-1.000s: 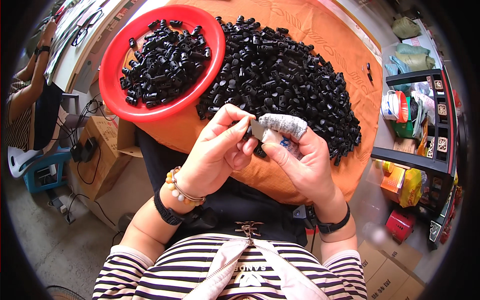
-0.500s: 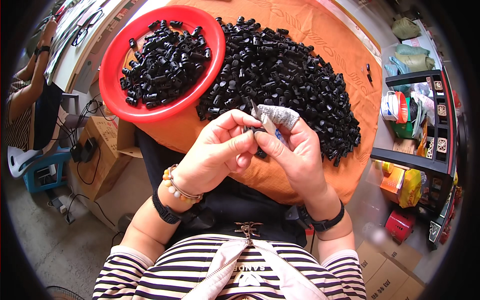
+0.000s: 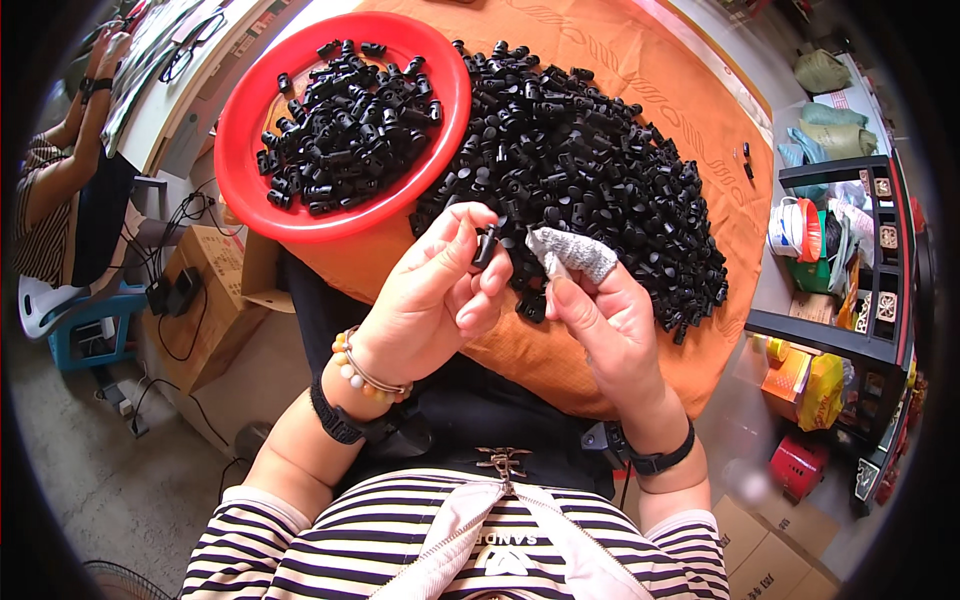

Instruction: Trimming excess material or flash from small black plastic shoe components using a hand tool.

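Observation:
My left hand (image 3: 440, 275) is closed on a small black cord lock (image 3: 485, 246), pinched upright between thumb and fingers. My right hand (image 3: 605, 320) is a short way to the right, thumb pressed against the index finger, which wears a grey knitted finger cover (image 3: 580, 255). It grips a small knife, mostly hidden now, with only a dark tip (image 3: 531, 233) showing beside the cover. Behind both hands spreads a big heap of like black cord locks (image 3: 610, 180). More cord locks (image 3: 350, 135) lie in a round red basin (image 3: 232, 150) at the left.
An orange cloth (image 3: 560, 370) covers the work surface under the heap. A cardboard box (image 3: 205, 300) and cables stand at the left, where another person's arm (image 3: 80, 150) shows. A black shelf rack (image 3: 830, 325) holds bags and a bucket at the right.
My hands have moved apart, the left keeping the cord lock while the right draws back to the right. The knife, plain to see before, is mostly hidden now.

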`<state>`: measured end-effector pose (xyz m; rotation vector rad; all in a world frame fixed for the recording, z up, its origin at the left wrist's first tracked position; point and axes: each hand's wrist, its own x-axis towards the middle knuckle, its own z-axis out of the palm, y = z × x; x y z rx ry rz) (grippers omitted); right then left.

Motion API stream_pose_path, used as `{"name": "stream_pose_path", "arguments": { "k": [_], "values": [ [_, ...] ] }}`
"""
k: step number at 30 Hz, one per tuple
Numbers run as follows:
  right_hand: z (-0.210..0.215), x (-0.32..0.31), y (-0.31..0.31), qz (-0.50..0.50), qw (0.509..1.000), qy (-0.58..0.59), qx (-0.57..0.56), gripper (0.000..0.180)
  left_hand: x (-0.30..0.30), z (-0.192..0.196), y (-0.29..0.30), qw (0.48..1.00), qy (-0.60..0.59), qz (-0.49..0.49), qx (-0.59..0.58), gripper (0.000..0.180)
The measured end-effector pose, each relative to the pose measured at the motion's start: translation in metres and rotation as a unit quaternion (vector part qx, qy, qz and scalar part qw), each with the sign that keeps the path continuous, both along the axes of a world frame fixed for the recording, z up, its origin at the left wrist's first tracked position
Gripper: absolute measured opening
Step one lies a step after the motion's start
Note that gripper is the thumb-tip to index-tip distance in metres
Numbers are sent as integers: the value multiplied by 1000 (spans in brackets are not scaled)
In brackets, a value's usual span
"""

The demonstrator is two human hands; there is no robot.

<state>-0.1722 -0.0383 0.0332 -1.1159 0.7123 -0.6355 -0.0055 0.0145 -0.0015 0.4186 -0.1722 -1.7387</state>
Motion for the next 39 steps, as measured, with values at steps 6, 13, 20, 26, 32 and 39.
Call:
{"name": "stream_pose_path", "arguments": {
  "k": [6, 13, 20, 26, 32, 39],
  "values": [
    [4, 1, 4, 33, 986, 120, -112, 39, -4, -2, 0, 1000, -6, -8, -4, 22],
    [-9, 5, 9, -7, 984, 67, -166, 35, -4, 2, -1, 998, -55, -21, 23, 17],
    [-9, 5, 6, 7, 979, 76, -190, 31, -6, 4, 0, 993, -113, -1, 20, 16],
    [-6, 3, 5, 12, 967, 108, -231, 30, -5, 1, 1, 988, -150, -8, 19, 12],
    [1, 1, 3, 43, 971, 134, -191, 29, -4, -2, 3, 988, -152, -9, 1, 11],
    [-2, 0, 4, 29, 979, 115, -168, 27, -5, -1, 3, 991, -133, -25, 14, 10]
  ]
}}
